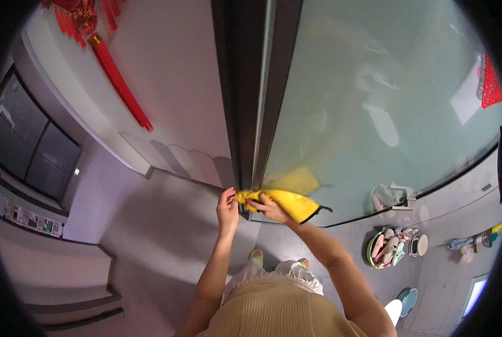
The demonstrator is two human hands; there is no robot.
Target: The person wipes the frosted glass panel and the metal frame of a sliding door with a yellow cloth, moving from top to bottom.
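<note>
A yellow cloth (291, 202) with dark edging and a small loop is bunched in my right hand (272, 208), close to the lower part of a dark door frame (251, 126). Beside the cloth's left end is my left hand (227, 206), its fingers raised and bent; whether its fingertips touch the cloth or the frame I cannot tell. A frosted glass panel (339, 105) stands to the right of the frame and reflects the cloth.
At the right, a green basin (369, 252) of slippers stands on the tiled floor near a round stool (422, 245). A metal handle (406, 198) juts from the glass panel. A red tassel (120, 84) hangs on the left wall. Farther back are a blue basin (409, 302) and a toilet lid (394, 311).
</note>
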